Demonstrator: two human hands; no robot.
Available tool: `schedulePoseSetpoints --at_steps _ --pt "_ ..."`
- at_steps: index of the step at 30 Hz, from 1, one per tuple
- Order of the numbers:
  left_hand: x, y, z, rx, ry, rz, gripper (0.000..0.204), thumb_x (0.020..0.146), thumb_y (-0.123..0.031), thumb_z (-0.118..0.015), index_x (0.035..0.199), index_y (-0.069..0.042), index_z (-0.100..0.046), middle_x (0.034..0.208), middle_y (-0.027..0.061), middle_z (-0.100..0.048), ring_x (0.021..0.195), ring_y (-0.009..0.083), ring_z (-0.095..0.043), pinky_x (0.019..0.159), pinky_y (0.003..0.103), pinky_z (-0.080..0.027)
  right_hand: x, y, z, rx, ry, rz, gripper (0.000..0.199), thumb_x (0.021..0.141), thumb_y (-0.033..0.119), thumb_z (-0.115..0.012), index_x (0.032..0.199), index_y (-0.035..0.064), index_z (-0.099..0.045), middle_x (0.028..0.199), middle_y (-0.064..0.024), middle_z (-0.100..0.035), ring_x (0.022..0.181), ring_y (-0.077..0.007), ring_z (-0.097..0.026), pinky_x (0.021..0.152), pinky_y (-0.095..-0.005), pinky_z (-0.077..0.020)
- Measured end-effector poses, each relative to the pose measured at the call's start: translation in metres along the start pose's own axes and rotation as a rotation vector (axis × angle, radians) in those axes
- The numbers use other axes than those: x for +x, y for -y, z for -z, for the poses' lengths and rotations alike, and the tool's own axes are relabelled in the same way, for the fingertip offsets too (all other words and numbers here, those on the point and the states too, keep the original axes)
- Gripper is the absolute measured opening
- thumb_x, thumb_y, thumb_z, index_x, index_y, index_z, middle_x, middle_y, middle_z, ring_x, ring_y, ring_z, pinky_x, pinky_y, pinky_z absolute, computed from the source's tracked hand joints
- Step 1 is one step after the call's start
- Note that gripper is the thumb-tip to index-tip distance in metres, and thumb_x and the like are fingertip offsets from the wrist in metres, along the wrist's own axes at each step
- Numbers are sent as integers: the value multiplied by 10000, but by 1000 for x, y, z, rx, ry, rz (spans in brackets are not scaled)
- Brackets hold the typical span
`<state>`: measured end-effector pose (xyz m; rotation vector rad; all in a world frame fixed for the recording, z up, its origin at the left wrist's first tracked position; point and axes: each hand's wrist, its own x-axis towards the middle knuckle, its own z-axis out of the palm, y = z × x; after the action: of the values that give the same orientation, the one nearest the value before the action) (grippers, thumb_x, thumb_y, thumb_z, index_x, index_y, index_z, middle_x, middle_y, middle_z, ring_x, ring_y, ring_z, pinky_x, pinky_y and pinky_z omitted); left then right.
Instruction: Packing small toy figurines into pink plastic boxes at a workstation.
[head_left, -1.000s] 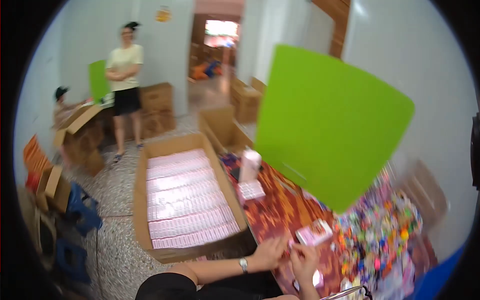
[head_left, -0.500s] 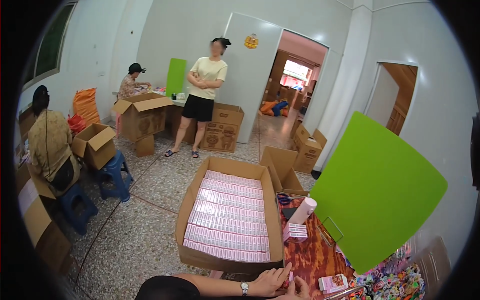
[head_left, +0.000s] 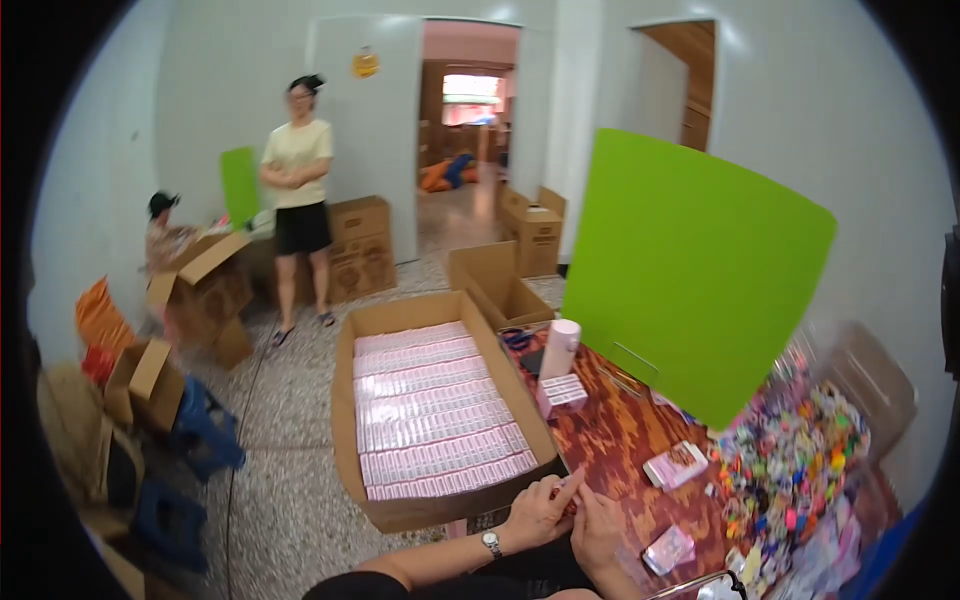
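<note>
My left hand (head_left: 540,510), with a watch on its wrist, and my right hand (head_left: 598,528) meet over the near edge of the red-brown table (head_left: 625,425). Fingers of both are bent together around something small, mostly hidden; only a reddish bit shows. Just left of them stands a large open carton (head_left: 345,440), filled with rows of small pink-and-white boxes (head_left: 430,410). On the table to the right lie a pink-and-white box (head_left: 676,466) and, nearer, a pink-and-white packet (head_left: 668,550). A small stack of pink boxes (head_left: 562,396) sits farther back.
A pink bottle (head_left: 560,350) and dark-handled scissors (head_left: 517,338) stand behind the stack. A green board (head_left: 700,270) rises over the table. Colourful small trinkets (head_left: 790,460) are heaped at right. One person (head_left: 297,170) stands beyond; others sit left near blue stools (head_left: 205,425) and cartons.
The view has swung right, so the room shifts left and more of the table shows. My hands stay together at the table edge; the nearer pink packet has come into view.
</note>
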<state>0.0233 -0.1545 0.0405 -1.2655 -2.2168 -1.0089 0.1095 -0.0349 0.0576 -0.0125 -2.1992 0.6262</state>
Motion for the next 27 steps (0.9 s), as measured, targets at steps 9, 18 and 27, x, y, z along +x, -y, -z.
schedulePoseSetpoints --at_steps 9,18,27 --pt "-52 55 -69 -704 -59 219 652 831 -349 -758 1405 -132 -539 1230 173 -560 1131 307 -598 892 426 -525 78 78 -13 889 1221 46 349 979 222 -569 1297 94 -635 924 -116 -703 839 -232 -677 800 -348 -527" --pt "-74 42 -39 -24 -159 208 611 893 -364 -679 1447 -221 -463 1134 137 -583 1000 340 -652 800 463 -554 66 195 -95 1046 1896 754 478 1090 380 -322 1251 86 -664 593 -45 -559 586 -176 -593 592 -336 -472" --pt "-63 25 -15 -56 14 360 686 849 -370 -761 1444 -198 -467 1217 132 -576 1090 325 -633 895 427 -544 37 178 -112 1091 1791 716 462 1079 366 -319 1262 108 -657 681 -77 -605 680 -220 -630 729 -371 -498"
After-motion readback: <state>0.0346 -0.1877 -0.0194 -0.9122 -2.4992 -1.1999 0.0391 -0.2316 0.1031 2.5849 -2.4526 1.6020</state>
